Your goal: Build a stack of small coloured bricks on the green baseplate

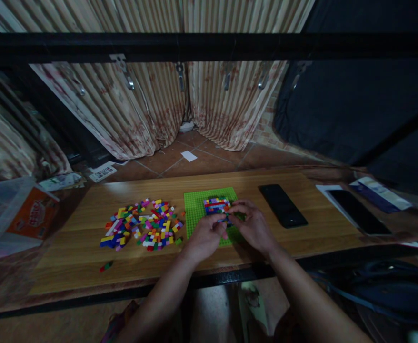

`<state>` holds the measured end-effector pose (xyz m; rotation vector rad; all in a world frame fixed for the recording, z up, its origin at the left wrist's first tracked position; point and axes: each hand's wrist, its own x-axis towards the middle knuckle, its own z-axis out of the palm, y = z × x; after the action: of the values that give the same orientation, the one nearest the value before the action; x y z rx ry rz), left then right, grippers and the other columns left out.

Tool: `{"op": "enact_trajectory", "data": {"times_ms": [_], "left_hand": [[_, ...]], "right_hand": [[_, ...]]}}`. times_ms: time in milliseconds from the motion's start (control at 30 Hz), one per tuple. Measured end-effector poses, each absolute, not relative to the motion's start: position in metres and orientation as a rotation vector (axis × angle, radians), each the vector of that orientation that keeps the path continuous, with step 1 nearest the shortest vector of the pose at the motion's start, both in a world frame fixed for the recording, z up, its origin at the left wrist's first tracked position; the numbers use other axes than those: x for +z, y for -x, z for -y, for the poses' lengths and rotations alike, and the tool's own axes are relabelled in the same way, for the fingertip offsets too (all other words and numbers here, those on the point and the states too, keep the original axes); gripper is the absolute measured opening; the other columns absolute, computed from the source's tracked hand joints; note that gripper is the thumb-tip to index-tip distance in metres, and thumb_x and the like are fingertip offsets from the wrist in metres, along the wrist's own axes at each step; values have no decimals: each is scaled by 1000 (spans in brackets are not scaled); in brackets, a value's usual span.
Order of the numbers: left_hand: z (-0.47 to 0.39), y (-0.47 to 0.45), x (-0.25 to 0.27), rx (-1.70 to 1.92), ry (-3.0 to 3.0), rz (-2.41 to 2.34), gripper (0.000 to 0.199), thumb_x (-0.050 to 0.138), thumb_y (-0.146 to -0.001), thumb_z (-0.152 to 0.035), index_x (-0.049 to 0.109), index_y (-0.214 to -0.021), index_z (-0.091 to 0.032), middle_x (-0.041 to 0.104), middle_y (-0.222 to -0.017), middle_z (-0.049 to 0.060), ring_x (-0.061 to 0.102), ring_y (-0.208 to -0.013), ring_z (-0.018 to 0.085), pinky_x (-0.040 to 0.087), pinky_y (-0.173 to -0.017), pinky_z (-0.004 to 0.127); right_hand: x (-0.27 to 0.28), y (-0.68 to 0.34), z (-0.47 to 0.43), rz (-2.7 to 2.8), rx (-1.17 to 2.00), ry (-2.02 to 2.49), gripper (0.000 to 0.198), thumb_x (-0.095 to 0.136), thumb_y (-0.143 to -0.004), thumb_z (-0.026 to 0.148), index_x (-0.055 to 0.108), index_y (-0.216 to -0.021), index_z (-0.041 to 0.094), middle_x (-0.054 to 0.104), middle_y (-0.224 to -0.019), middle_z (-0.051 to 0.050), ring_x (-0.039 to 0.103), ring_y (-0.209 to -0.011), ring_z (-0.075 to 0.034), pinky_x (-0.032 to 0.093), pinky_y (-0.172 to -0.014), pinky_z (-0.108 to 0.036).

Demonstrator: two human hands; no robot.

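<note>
- Brick build (215, 205): a low, many-coloured block with a red strip and blue and white parts, standing over the middle of the green baseplate (194, 205); the hands partly cover its near side.
- Left hand (205, 236): over the near part of the baseplate, fingers curled, thumb and forefinger drawn close together at the near edge of the build; whether they pinch a brick, I cannot tell.
- Right hand (252, 223): over the right edge of the baseplate, fingers bent toward the build, their tips at its right side; whether a small piece sits between them is too dim to tell.
- Loose bricks (158, 224): a scattered, many-coloured heap left of the baseplate, its nearest pieces just beside that edge.
- Red-and-green piece (105, 267): left of the baseplate and nearer the person, apart from the heap.
- Black phone-like slab (283, 206): lying flat to the right of the baseplate.
- Table (69, 267): wood-grained, under the baseplate and reaching out on both sides of it.
- Clear plastic box (2, 243): well left of the baseplate, with an orange label (32, 212).
- Patterned curtains (152, 105): hanging beyond the baseplate.
</note>
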<state>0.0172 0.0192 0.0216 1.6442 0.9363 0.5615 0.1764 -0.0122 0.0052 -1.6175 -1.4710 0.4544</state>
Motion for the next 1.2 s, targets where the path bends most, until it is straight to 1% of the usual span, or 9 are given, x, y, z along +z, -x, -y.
{"op": "enact_trajectory", "data": {"times_ms": [167, 267, 367, 533, 667, 900, 1067, 1200], "left_hand": [[-18, -18, 20, 567, -1659, -939, 29, 45, -84, -26, 66, -101, -16, 62, -61, -2, 52, -55, 11, 41, -58, 23], [-18, -19, 21, 573, -1662, -935, 28, 45, -84, -25, 66, -100, -16, 61, -61, -2, 53, -56, 11, 41, -59, 23], [-18, -19, 21, 570, -1681, -908, 27, 45, -84, -24, 67, -99, -17, 61, -61, -2, 53, -56, 11, 41, -59, 23], [-17, -18, 20, 569, -1684, -912, 29, 46, -84, -26, 66, -102, -17, 61, -61, -2, 52, -55, 11, 40, -57, 22], [-16, -18, 18, 571, -1702, -895, 29, 45, -84, -25, 66, -103, -17, 60, -62, -2, 52, -55, 11, 39, -55, 22], [-14, -20, 20, 567, -1734, -903, 28, 45, -83, -23, 65, -102, -16, 59, -59, -2, 53, -53, 12, 40, -55, 23], [-14, -19, 20, 572, -1704, -901, 28, 45, -83, -23, 64, -103, -16, 58, -59, -2, 52, -54, 11, 39, -55, 23], [-14, -19, 18, 581, -1671, -916, 27, 45, -84, -25, 64, -101, -15, 58, -60, -2, 52, -55, 11, 39, -55, 22]], "right_hand": [[2, -179, 8, 1339, 538, 1595, 13, 60, -74, 28, 70, -81, 22, 64, -99, -6, 61, -94, -21, 46, -85, -36], [0, -180, 6, 1260, 616, 1607, 17, 61, -74, 33, 69, -81, 20, 67, -93, -5, 62, -86, -20, 47, -77, -34], [-1, -178, 4, 1233, 658, 1634, 18, 61, -73, 35, 69, -78, 19, 68, -85, -5, 63, -78, -19, 47, -71, -32], [1, -173, 4, 1199, 673, 1616, 16, 61, -71, 32, 69, -73, 19, 69, -78, -3, 63, -73, -18, 47, -71, -31], [4, -171, 3, 1131, 709, 1608, 14, 62, -67, 30, 70, -71, 19, 70, -74, -3, 63, -68, -17, 47, -67, -30], [6, -169, 3, 1109, 679, 1672, 15, 60, -67, 27, 71, -71, 18, 69, -73, -4, 63, -68, -18, 47, -67, -30], [3, -170, 4, 1095, 756, 1610, 16, 61, -68, 29, 70, -73, 17, 69, -71, -3, 62, -67, -17, 46, -65, -29], [4, -171, 3, 1051, 800, 1543, 19, 64, -68, 34, 69, -72, 16, 69, -70, -3, 61, -65, -16, 46, -63, -28]]}}
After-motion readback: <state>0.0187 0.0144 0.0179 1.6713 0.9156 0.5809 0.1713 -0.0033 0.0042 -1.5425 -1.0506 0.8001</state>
